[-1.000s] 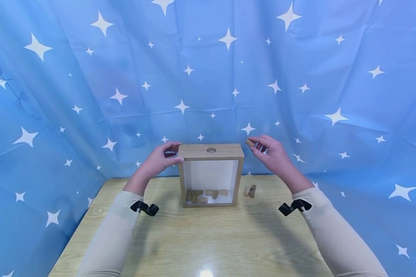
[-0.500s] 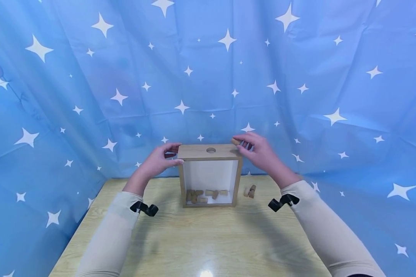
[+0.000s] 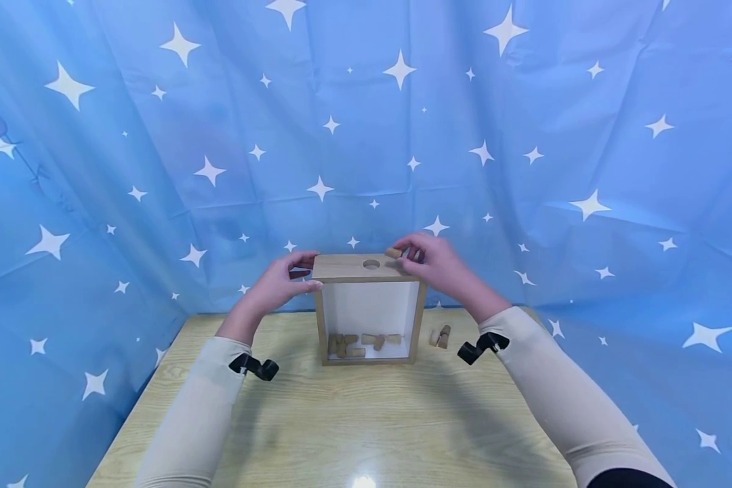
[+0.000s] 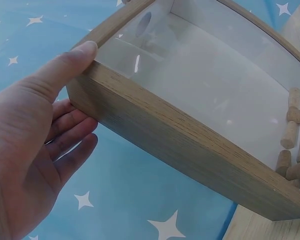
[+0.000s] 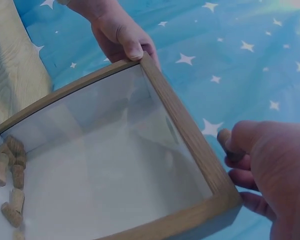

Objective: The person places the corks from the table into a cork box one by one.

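Observation:
An upright wooden shadow box (image 3: 341, 268) with a clear front and a white back has a round hole (image 3: 371, 264) in its top. My left hand (image 3: 277, 283) grips the box's upper left corner, the thumb on the front edge and the fingers behind. Between thumb and fingertips, my right hand (image 3: 434, 263) pinches a cork (image 3: 393, 253). The cork is over the top face, just right of the hole; in the right wrist view the same cork (image 5: 223, 137) is partly covered by the fingers. Several corks (image 4: 289, 134) lie at the bottom inside the box.
A few loose corks (image 3: 443, 336) lie on the wood-grain table (image 3: 354, 420) to the right of the box. Close behind the table hangs a blue curtain (image 3: 250, 122) with white stars.
My right hand has carried the cork leftward, from beyond the box's right side to over its top near the hole. The left hand and the box have stayed put.

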Tool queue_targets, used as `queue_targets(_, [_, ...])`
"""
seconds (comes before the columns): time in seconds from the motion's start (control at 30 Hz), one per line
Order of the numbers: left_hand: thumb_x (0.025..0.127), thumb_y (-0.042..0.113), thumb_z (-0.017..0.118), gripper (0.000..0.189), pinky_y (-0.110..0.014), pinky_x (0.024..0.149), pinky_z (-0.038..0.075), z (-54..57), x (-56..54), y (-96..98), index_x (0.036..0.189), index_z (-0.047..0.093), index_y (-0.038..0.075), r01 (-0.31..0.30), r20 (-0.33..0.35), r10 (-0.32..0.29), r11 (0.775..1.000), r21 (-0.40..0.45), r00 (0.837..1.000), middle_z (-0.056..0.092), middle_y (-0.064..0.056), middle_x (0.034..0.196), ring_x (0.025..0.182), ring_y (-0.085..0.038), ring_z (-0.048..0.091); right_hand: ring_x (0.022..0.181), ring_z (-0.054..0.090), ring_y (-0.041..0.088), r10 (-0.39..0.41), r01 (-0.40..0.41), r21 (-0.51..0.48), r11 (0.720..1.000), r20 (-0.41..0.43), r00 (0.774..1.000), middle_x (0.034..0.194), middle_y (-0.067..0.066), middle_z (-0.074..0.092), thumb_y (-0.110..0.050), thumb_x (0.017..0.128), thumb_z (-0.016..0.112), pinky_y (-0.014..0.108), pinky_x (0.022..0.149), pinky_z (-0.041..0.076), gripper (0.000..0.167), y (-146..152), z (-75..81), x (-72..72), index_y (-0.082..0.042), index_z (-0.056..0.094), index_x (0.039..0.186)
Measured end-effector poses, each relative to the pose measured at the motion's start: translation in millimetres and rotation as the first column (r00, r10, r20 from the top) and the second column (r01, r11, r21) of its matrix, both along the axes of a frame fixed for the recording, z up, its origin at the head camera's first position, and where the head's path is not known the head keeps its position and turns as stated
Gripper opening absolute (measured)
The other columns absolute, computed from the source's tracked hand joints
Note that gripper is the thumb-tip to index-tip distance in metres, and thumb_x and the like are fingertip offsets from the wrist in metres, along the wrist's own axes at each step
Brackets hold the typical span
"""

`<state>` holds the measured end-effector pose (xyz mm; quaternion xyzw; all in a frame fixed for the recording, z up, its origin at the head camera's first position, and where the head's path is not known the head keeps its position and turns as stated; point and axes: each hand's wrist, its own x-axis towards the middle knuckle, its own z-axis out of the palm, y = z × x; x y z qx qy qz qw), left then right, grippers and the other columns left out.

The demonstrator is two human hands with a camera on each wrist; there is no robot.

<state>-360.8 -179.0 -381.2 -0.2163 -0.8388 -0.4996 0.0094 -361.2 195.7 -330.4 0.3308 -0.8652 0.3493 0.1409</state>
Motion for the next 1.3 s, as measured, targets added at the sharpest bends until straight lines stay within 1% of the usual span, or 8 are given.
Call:
queue_targets(0.2, [0.098, 0.027, 0.089, 0.077, -0.058, 0.117, 0.049, -1.3, -0.6, 0.3, 0.164, 0.052, 0.014, 0.002, 0.014, -0.003, 1.0, 0.018, 1.0, 0.059, -0.015, 0.15, 0.147, -0.042, 0.054, 0.092, 0.069, 0.022, 0.024, -0.025, 0.014, 1.0, 0.031, 0.999, 0.107, 0.006, 0.074, -0.005, 0.104, 0.074, 0.039, 0.073, 0.062, 0.025, -9.3, 3.4, -2.1, -0.007, 0.076, 0.129])
queue_targets(0.43, [0.099, 0.023, 0.088, 0.075, -0.059, 0.117, 0.049, -2.7, -3.9, 1.1, 0.165, 0.052, 0.013, 0.008, 0.014, -0.009, 1.0, 0.022, 1.0, 0.059, -0.015, 0.15, 0.146, -0.042, 0.054, 0.091, 0.067, 0.019, 0.058, -0.056, 0.054, 0.997, -0.018, 0.998, 0.111, 0.005, 0.072, -0.002, 0.104, 0.073, 0.037, 0.077, 0.06, 0.025, -19.2, 5.2, -4.8, -0.008, 0.08, 0.126])
queue_targets(0.6, [0.1, 0.021, 0.087, 0.074, -0.059, 0.117, 0.049, -3.8, -5.5, 0.8, 0.164, 0.052, 0.014, 0.007, 0.008, -0.007, 1.0, 0.016, 1.0, 0.058, -0.015, 0.151, 0.146, -0.042, 0.054, 0.095, 0.069, 0.02, 0.066, -0.065, 0.084, 0.994, -0.014, 0.998, 0.114, 0.006, 0.072, -0.001, 0.103, 0.074, 0.038, 0.08, 0.061, 0.026, -24.2, 6.3, -5.7, -0.006, 0.079, 0.128])
queue_targets(0.73, [0.1, 0.023, 0.087, 0.075, -0.059, 0.117, 0.05, -4.5, -5.1, 0.4, 0.165, 0.052, 0.013, 0.006, 0.005, -0.006, 1.0, 0.012, 1.0, 0.059, -0.015, 0.15, 0.146, -0.042, 0.054, 0.097, 0.07, 0.02, 0.051, -0.052, 0.102, 0.993, 0.016, 0.999, 0.113, 0.006, 0.073, -0.003, 0.102, 0.076, 0.038, 0.083, 0.062, 0.025, -27.7, 6.3, -7.3, -0.005, 0.077, 0.127])
queue_targets(0.87, [0.099, 0.026, 0.088, 0.077, -0.06, 0.117, 0.05, -4.5, -3.7, 0.0, 0.165, 0.051, 0.013, 0.006, 0.005, -0.006, 1.0, 0.014, 1.0, 0.059, -0.015, 0.15, 0.146, -0.042, 0.054, 0.095, 0.071, 0.02, 0.036, -0.041, 0.11, 0.993, 0.041, 0.999, 0.11, 0.005, 0.074, -0.005, 0.103, 0.077, 0.037, 0.081, 0.063, 0.022, -30.0, 4.1, -9.7, -0.007, 0.077, 0.125])
queue_targets(1.07, [0.099, 0.029, 0.089, 0.079, -0.06, 0.117, 0.05, -3.7, -3.0, -0.3, 0.165, 0.05, 0.012, 0.008, 0.005, -0.008, 1.0, 0.018, 1.0, 0.059, -0.015, 0.15, 0.146, -0.042, 0.054, 0.093, 0.072, 0.019, 0.051, -0.055, 0.119, 0.991, 0.034, 0.998, 0.111, 0.005, 0.076, -0.006, 0.104, 0.077, 0.037, 0.081, 0.064, 0.023, -35.0, 4.1, -10.1, -0.007, 0.079, 0.126])
queue_targets(1.2, [0.098, 0.034, 0.089, 0.08, -0.059, 0.117, 0.05, -4.5, -4.4, -0.5, 0.165, 0.05, 0.014, 0.006, -0.002, -0.006, 1.0, 0.005, 1.0, 0.058, -0.014, 0.151, 0.146, -0.041, 0.054, 0.094, 0.072, 0.019, 0.044, -0.048, 0.124, 0.991, 0.033, 0.998, 0.112, 0.005, 0.075, -0.008, 0.103, 0.078, 0.036, 0.081, 0.064, 0.023, -37.0, 3.9, -9.5, -0.006, 0.078, 0.126])
queue_targets(1.3, [0.098, 0.034, 0.089, 0.081, -0.059, 0.117, 0.05, -5.0, -5.2, -1.2, 0.165, 0.05, 0.014, 0.006, -0.004, -0.006, 1.0, 0.004, 1.0, 0.058, -0.014, 0.151, 0.146, -0.042, 0.054, 0.093, 0.073, 0.019, 0.048, -0.051, 0.116, 0.992, 0.032, 0.998, 0.112, 0.006, 0.075, -0.008, 0.103, 0.079, 0.036, 0.081, 0.064, 0.022, -37.1, 3.5, -9.4, -0.005, 0.078, 0.125])
